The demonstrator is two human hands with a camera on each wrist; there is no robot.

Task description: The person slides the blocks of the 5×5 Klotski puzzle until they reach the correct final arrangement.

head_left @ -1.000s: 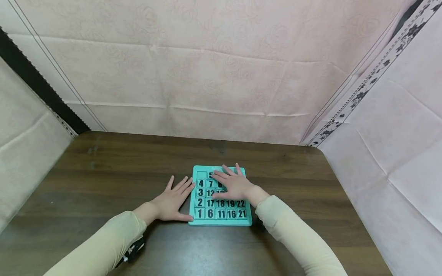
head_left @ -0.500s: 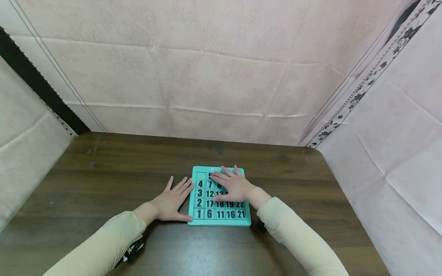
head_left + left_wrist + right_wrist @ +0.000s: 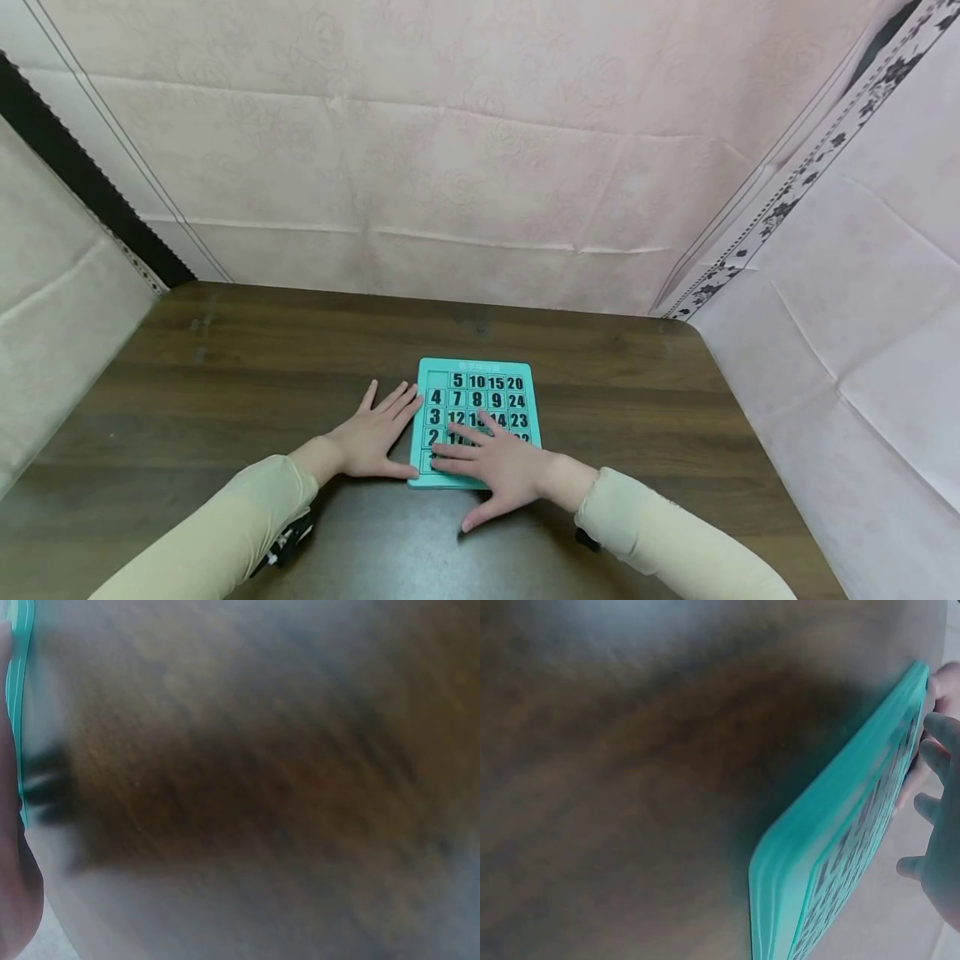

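A turquoise number slide puzzle [image 3: 480,400] lies flat on the wooden table, its black-numbered tiles in a grid with a blank cell at the top left. Along its left edge my left hand [image 3: 369,442] rests with fingers spread, fingertips and thumb tip right at the frame. My right hand [image 3: 504,468] reaches over the lower rows, fingers straight and spread, covering several tiles; its thumb points past the near edge. In the right wrist view the puzzle [image 3: 840,802] appears edge-on, with the right fingers [image 3: 934,754] just above its face.
The brown wooden table [image 3: 285,358] extends around the puzzle. Pale patterned cloth [image 3: 465,167] hangs behind it, with more cloth [image 3: 862,350] on the right and left. A dark device [image 3: 288,542] is strapped under the left wrist.
My right hand has moved from the upper tiles down toward the near edge, uncovering the top rows. The left hand and the puzzle stay in about the same place.
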